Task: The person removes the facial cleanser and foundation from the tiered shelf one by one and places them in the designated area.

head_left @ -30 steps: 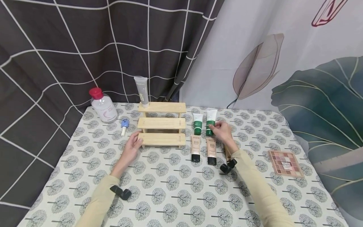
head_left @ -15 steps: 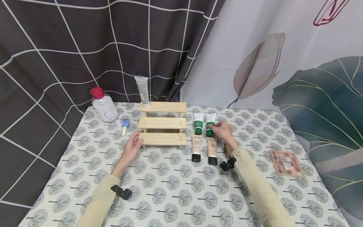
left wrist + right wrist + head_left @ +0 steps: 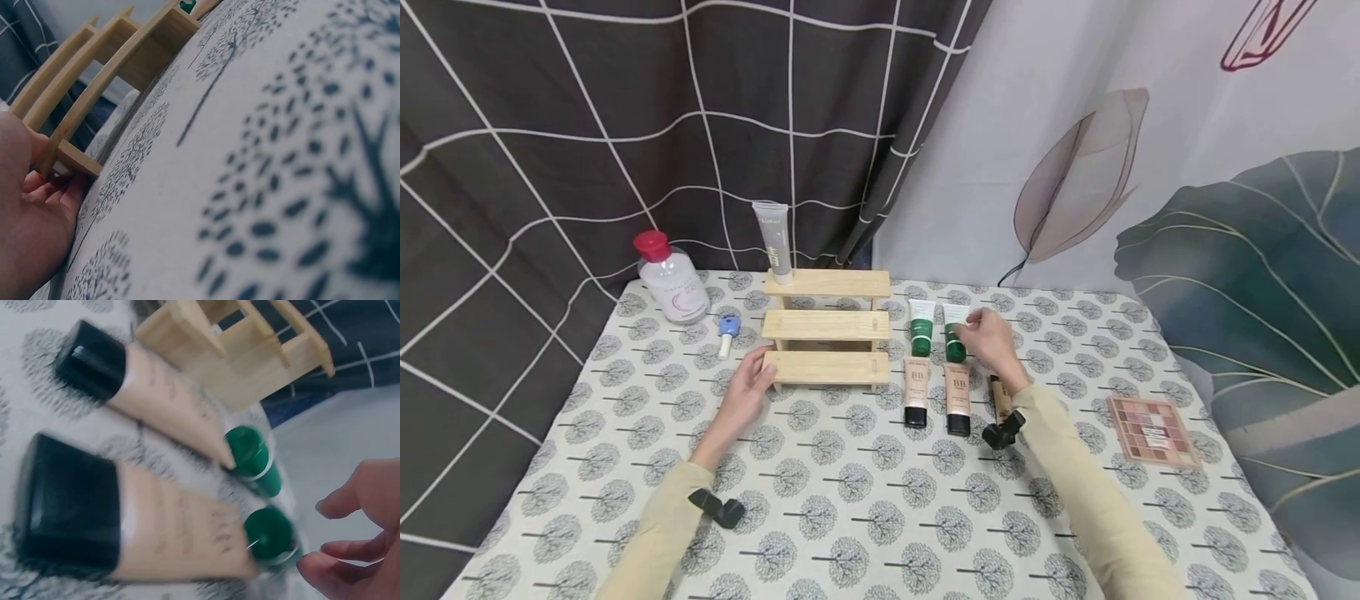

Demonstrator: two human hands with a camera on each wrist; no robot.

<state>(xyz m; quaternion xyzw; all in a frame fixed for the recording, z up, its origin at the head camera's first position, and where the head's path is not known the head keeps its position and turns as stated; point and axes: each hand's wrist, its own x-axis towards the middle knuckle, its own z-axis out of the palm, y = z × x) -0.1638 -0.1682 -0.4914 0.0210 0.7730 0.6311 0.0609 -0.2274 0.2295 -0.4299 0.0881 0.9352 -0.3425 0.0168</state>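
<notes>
At the left end of a three-tier wooden stand (image 3: 826, 367), my left hand (image 3: 747, 392) grips the lowest step, thumb above and fingers below. In the left wrist view its fingers (image 3: 53, 194) curl under the stand's end. My right hand (image 3: 988, 340) hovers beside the right-hand green-and-white tube (image 3: 956, 346). The right wrist view shows thumb and fingers (image 3: 356, 550) spread apart, nothing between them. A second green-and-white tube (image 3: 921, 332) lies to the left. Two beige BB cream tubes (image 3: 916, 387) with black caps lie in front.
A grey tube (image 3: 775, 242) stands on the top step. Left of the stand are a red-capped bottle (image 3: 676, 283) and a small blue-and-white bottle (image 3: 727, 333). A brownish tube (image 3: 1001, 398) lies partly under my right forearm; an eyeshadow palette (image 3: 1153, 432) lies far right.
My right hand has let go of the right-hand green-and-white tube and risen slightly off it. That tube has shifted a little to the left. The left hand has stayed on the stand.
</notes>
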